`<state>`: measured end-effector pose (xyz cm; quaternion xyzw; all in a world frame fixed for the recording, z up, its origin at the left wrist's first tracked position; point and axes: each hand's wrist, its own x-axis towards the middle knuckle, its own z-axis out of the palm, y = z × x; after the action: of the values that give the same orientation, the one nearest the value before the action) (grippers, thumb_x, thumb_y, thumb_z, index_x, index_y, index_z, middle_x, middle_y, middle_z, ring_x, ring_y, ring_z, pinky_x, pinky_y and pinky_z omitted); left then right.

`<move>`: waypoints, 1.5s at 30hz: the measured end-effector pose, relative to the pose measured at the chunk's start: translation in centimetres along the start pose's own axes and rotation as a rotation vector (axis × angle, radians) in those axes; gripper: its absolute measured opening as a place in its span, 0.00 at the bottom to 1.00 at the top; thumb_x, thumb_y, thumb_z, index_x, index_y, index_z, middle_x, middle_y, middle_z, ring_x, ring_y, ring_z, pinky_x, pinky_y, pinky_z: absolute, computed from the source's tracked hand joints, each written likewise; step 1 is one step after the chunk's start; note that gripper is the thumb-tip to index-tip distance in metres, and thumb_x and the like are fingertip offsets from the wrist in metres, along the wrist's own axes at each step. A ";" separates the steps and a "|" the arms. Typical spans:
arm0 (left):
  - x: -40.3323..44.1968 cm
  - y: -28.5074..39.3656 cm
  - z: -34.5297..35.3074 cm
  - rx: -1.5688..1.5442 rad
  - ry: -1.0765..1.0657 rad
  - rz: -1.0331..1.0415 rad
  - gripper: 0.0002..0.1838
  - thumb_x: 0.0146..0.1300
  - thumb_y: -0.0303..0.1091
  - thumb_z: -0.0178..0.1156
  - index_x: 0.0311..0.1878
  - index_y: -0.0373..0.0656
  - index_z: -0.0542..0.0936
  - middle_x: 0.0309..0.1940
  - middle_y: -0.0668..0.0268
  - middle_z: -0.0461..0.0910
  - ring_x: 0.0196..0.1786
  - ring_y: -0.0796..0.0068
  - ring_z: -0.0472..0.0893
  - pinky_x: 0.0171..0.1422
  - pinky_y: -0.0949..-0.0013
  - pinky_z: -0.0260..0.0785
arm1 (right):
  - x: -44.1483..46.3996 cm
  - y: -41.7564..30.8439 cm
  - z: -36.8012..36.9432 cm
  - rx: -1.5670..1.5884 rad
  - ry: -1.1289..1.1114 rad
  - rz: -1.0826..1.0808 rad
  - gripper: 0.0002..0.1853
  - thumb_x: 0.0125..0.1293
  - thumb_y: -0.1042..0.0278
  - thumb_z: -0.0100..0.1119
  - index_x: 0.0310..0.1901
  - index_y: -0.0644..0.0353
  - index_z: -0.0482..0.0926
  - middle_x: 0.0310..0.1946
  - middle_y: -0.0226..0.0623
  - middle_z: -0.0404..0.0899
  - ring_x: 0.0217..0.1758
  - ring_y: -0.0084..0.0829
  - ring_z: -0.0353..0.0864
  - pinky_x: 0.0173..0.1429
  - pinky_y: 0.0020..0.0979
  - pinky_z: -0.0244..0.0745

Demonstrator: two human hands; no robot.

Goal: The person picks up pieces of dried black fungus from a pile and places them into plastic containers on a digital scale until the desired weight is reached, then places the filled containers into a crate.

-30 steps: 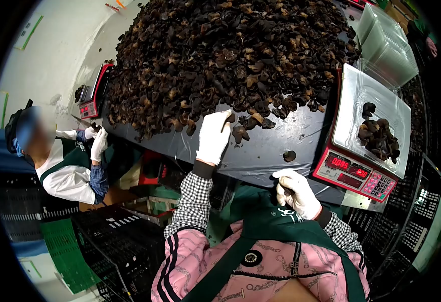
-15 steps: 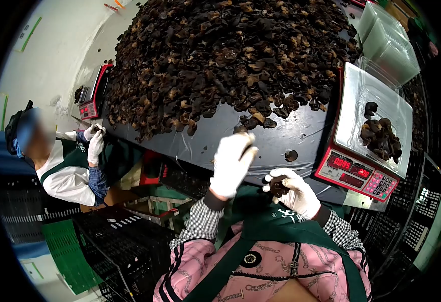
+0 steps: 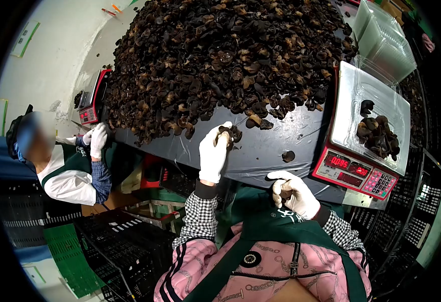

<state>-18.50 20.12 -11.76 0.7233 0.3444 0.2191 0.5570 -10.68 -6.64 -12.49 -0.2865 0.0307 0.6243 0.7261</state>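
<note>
Your left hand (image 3: pixel 212 157) is pinched closed on a mushroom (image 3: pixel 235 133) over the table's (image 3: pixel 263 156) near edge. Your right hand (image 3: pixel 301 198), half curled, holds a second mushroom (image 3: pixel 286 195) just off that edge. Mushroom pile (image 3: pixel 225 60) beyond; scale (image 3: pixel 348 170) at near right corner.

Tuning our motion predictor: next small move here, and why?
Probably bring the left hand toward the right hand: the left seems to pinch a dark piece beside the pile, and the right seems to hold another piece.
</note>
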 end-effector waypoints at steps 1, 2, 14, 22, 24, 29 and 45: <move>0.1 -0.1 -0.1 0.005 -0.008 -0.008 0.15 0.71 0.26 0.60 0.59 0.36 0.84 0.45 0.60 0.89 0.42 0.78 0.84 0.51 0.73 0.76 | 0.0 0.0 0.0 -0.005 -0.002 -0.009 0.24 0.65 0.74 0.49 0.63 0.65 0.77 0.36 0.39 0.83 0.33 0.33 0.81 0.39 0.34 0.81; 0.1 -0.2 0.3 0.086 0.031 0.117 0.14 0.69 0.26 0.62 0.56 0.38 0.86 0.47 0.59 0.88 0.43 0.74 0.85 0.52 0.73 0.76 | 0.1 0.0 -0.1 -0.012 -0.011 -0.007 0.25 0.64 0.75 0.49 0.63 0.65 0.77 0.38 0.40 0.84 0.34 0.34 0.82 0.40 0.34 0.81; -3.9 4.3 2.8 0.384 -0.346 0.516 0.16 0.59 0.19 0.60 0.49 0.42 0.87 0.47 0.61 0.86 0.52 0.59 0.84 0.60 0.62 0.76 | -0.5 -0.4 0.6 0.075 -0.036 0.054 0.43 0.63 0.76 0.52 0.82 0.54 0.53 0.66 0.52 0.77 0.50 0.41 0.88 0.51 0.39 0.84; -8.8 7.1 4.5 0.454 -0.673 0.557 0.25 0.61 0.25 0.67 0.64 0.37 0.80 0.60 0.52 0.82 0.63 0.54 0.82 0.67 0.59 0.76 | -1.0 -0.1 0.8 0.203 0.069 0.056 0.29 0.74 0.67 0.61 0.75 0.49 0.66 0.56 0.29 0.80 0.47 0.25 0.85 0.36 0.23 0.78; -8.4 8.4 3.8 0.401 -0.758 0.535 0.25 0.64 0.28 0.69 0.64 0.39 0.80 0.60 0.52 0.83 0.60 0.55 0.84 0.66 0.61 0.77 | -1.3 -0.1 0.6 0.131 0.072 0.075 0.25 0.74 0.67 0.62 0.70 0.52 0.70 0.53 0.31 0.82 0.44 0.24 0.85 0.32 0.22 0.76; -2.1 7.2 4.1 0.426 -0.288 0.628 0.12 0.66 0.21 0.62 0.52 0.39 0.86 0.49 0.56 0.88 0.52 0.57 0.87 0.59 0.63 0.79 | -3.8 -4.4 2.7 -0.188 0.177 -0.064 0.16 0.72 0.75 0.58 0.60 0.60 0.77 0.44 0.36 0.83 0.32 0.23 0.84 0.25 0.20 0.70; -4.0 1.2 7.2 0.855 -0.326 0.622 0.34 0.64 0.43 0.68 0.74 0.52 0.74 0.74 0.48 0.66 0.76 0.45 0.63 0.79 0.43 0.52 | -10.4 -18.8 0.6 -2.096 0.990 -0.966 0.34 0.63 0.61 0.74 0.72 0.47 0.76 0.77 0.42 0.66 0.79 0.45 0.63 0.83 0.48 0.51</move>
<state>-15.76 12.27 -12.41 0.9772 0.0822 0.0991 0.1688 4.27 -16.64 -0.72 -0.9102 -0.3187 -0.1553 0.2144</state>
